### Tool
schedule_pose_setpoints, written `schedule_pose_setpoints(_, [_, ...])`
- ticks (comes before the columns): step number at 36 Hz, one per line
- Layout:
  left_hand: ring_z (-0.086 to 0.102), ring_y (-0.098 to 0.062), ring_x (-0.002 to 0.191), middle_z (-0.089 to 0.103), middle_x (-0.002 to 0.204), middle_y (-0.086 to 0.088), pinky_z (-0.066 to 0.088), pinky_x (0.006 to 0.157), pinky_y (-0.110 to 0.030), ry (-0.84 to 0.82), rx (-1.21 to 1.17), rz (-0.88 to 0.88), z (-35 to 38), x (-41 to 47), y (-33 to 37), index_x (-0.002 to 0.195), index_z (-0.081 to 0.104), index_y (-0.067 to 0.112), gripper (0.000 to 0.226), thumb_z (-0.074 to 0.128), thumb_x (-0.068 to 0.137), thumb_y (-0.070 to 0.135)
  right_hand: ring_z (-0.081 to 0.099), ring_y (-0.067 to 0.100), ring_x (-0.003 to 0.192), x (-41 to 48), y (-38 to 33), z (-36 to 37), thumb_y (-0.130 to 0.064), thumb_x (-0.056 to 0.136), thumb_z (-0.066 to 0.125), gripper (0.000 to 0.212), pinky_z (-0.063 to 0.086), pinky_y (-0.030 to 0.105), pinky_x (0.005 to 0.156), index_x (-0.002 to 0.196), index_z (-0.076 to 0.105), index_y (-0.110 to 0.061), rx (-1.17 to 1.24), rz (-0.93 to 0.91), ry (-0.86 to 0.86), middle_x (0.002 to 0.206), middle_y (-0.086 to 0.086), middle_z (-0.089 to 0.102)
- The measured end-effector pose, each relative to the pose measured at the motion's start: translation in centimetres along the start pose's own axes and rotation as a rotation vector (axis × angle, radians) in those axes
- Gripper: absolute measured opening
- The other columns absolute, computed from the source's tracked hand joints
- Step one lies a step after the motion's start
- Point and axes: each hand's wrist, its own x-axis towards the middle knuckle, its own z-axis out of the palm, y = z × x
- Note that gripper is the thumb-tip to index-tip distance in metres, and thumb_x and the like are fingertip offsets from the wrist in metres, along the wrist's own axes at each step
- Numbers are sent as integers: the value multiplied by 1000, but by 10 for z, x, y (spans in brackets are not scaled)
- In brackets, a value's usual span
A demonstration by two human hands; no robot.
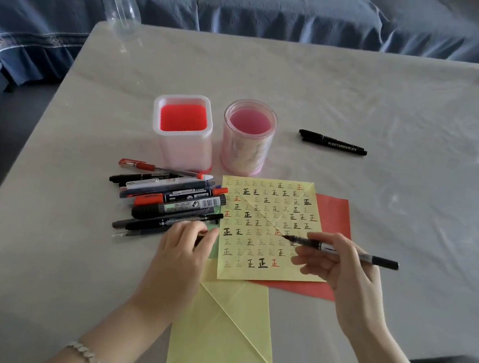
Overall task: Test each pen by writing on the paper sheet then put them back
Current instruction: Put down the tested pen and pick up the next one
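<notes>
A yellow paper sheet (pixel 265 273) covered with rows of written marks lies at the table's middle front. My right hand (pixel 340 274) grips a black pen (pixel 342 250), uncapped, its tip just over the sheet's right part. My left hand (pixel 183 248) lies at the sheet's left edge, fingers curled round a short dark pen end; the rest of it is hidden. A pile of several pens and markers (pixel 173 201) lies left of the sheet. Behind it stand a square holder (pixel 182 144) with a red bottom and a round pink holder (pixel 247 150), both holding no pens.
A lone black marker (pixel 333 142) lies to the right of the holders. A red sheet (pixel 335 215) sticks out under the yellow one, and another yellow sheet (pixel 219 333) lies at the front edge. A clear bottle (pixel 119 5) stands at the far left corner.
</notes>
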Motion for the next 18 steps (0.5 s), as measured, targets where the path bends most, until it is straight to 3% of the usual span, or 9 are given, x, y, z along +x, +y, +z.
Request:
schedule_pose_setpoints(3, [44, -28, 108, 60, 110, -17, 40, 93, -40, 50, -90, 80, -4, 0, 15, 117, 60, 6, 43, 63, 74, -1, 68, 28, 62, 1, 1, -3, -13, 96, 40, 31, 53, 25, 52, 82, 65, -1, -23, -2, -2, 74, 18, 71])
schedule_pose_setpoints(6, [44, -26, 118, 55, 124, -16, 32, 99, -38, -48, -189, 181, -10, 2, 32, 121, 53, 19, 35, 40, 88, 20, 66, 19, 58, 3, 4, -5, -20, 89, 52, 22, 51, 21, 50, 77, 63, -6, -88, -72, 59, 68, 10, 71])
schedule_pose_setpoints(10, [36, -28, 133, 43, 140, -17, 20, 108, -45, -196, -167, 297, -2, -2, 43, 126, 54, 29, 37, 37, 93, 33, 51, 11, 44, 7, 6, -8, -31, 69, 64, 27, 43, 18, 45, 67, 55, -6, -147, -178, 130, 48, 2, 59])
schedule_pose_setpoints(18, [25, -31, 139, 34, 147, -17, 11, 113, -40, -280, -205, 298, 13, -3, 44, 128, 50, 33, 39, 36, 93, 43, 44, 5, 33, 19, 32, -5, -19, 72, 76, 34, 35, 14, 40, 57, 49, -2, -390, -327, 270, 37, -5, 51])
